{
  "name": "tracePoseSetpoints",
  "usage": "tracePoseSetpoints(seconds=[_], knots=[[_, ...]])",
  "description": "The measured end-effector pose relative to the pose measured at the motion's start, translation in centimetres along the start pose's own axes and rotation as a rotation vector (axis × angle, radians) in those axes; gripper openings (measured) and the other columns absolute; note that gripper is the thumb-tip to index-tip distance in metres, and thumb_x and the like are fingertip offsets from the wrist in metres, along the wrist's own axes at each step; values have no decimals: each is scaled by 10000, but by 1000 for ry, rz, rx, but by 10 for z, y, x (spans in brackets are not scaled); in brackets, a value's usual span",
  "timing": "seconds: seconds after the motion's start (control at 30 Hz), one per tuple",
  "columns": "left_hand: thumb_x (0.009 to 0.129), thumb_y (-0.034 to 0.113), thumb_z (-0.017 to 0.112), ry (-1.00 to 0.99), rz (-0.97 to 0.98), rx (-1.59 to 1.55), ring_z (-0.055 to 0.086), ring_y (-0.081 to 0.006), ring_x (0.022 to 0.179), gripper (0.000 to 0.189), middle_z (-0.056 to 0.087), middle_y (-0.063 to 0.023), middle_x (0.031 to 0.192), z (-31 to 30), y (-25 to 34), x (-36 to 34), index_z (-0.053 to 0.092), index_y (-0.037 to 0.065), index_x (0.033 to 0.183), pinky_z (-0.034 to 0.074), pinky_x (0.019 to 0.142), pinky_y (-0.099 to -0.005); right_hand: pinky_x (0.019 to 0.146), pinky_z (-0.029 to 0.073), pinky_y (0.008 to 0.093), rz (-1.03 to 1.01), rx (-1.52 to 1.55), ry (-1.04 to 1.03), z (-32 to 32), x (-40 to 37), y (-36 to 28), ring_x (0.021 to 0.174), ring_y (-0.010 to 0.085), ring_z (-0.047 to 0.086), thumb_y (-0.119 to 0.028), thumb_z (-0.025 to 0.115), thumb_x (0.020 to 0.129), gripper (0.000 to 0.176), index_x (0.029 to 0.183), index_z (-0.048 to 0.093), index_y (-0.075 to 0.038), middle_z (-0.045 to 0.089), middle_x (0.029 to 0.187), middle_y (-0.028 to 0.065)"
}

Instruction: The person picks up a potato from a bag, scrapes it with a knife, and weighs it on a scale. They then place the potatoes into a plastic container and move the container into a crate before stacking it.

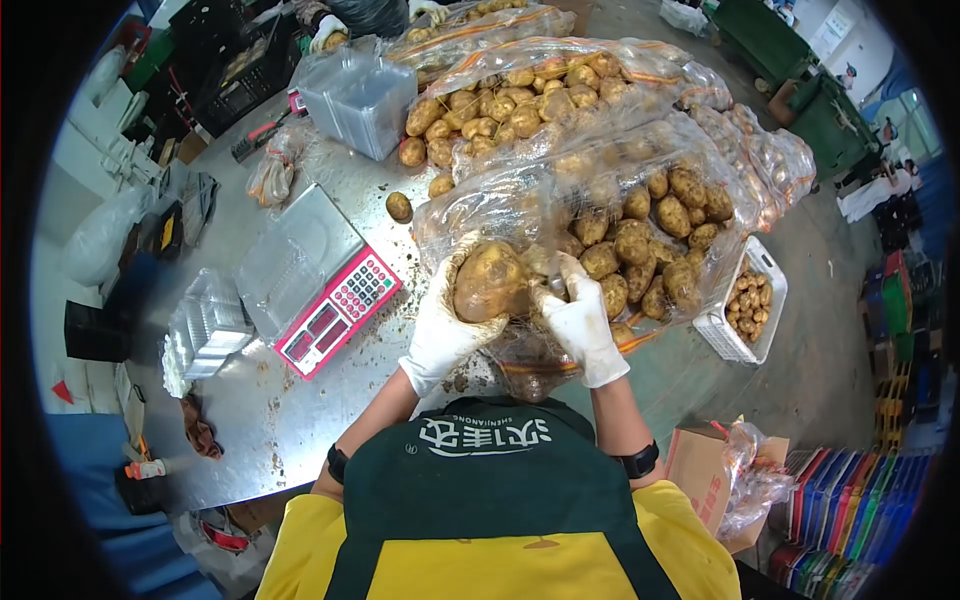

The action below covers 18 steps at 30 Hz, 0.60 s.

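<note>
My left hand (447, 325), in a soiled white glove, is wrapped round a large brown potato (488, 281) in front of my apron. Beside it, my right hand (588, 330), also gloved, has its fingers curled together close to the potato's right side. What lies in those fingers, if anything, I cannot make out. Just beyond both hands, a clear plastic bag (490, 215) lies open on its side, with many potatoes (632, 242) inside. A single loose potato (399, 207) rests on the metal table (235, 430) behind my left hand.
To the left stands a red-edged weighing scale (340, 310) with a keypad. Clear plastic trays (212, 325) lie farther left, and another stack of trays (358, 100) stands at the back. A white crate (745, 345) of potatoes is at right, and a cardboard box (700, 480) sits lower right.
</note>
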<state>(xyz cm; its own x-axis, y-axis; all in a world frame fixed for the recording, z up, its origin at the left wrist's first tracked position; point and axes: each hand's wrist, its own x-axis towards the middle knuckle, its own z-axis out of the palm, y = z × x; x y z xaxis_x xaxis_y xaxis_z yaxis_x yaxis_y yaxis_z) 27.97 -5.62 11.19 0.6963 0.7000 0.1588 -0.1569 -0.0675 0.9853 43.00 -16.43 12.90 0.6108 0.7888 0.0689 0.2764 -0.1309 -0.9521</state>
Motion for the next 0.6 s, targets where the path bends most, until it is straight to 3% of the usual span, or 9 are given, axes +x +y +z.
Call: tracePoseSetpoints(seconds=[0.03,0.07,0.13,0.23,0.33,0.43,0.6], knots=[[634,132,840,34,-3,13,509,-226,1189,856,524,-132,1280,1,-2,-1,393,21,1356,416,1007,-343,756,494,272,-12,114,2,5,-3,-3,859,122,590,-57,609,841,336,1170,563,-1,645,1004,71],[638,132,833,69,-6,25,514,-226,1184,836,530,-138,1273,3,-3,-1,404,21,1347,418,1004,-344,725,499,317,-97,-124,37,4,-9,-9,832,190,631,-83,635,813,322,1125,591,-16,661,948,119],[632,140,832,84,37,129,529,-233,1167,812,540,-146,1258,5,2,0,426,23,1326,426,990,-349,727,500,373,-134,-324,2,7,-11,-4,821,305,644,-117,647,801,275,1055,617,-16,656,900,186],[622,151,830,102,49,205,546,-251,1143,793,553,-152,1234,3,0,-1,446,28,1305,436,970,-357,746,490,376,-17,-385,-21,9,-12,-6,822,344,625,-134,655,799,271,1030,625,6,649,880,201],[613,154,829,113,79,271,554,-268,1125,788,558,-153,1217,1,3,-2,454,30,1295,440,959,-363,735,492,374,-126,-457,6,6,-15,-9,811,340,632,-140,642,808,249,1005,630,11,651,861,200],[609,151,827,114,104,325,556,-276,1118,786,557,-155,1207,0,4,-1,456,32,1292,439,958,-367,713,494,386,-27,-308,-31,0,-13,-17,801,353,629,-139,636,806,263,1026,627,4,652,856,198],[605,156,829,126,110,351,555,-283,1116,794,548,-161,1212,0,5,-1,455,33,1295,439,957,-368,713,505,399,-159,-423,-34,3,-19,-17,809,356,628,-136,648,794,307,1074,614,-13,640,915,196]])
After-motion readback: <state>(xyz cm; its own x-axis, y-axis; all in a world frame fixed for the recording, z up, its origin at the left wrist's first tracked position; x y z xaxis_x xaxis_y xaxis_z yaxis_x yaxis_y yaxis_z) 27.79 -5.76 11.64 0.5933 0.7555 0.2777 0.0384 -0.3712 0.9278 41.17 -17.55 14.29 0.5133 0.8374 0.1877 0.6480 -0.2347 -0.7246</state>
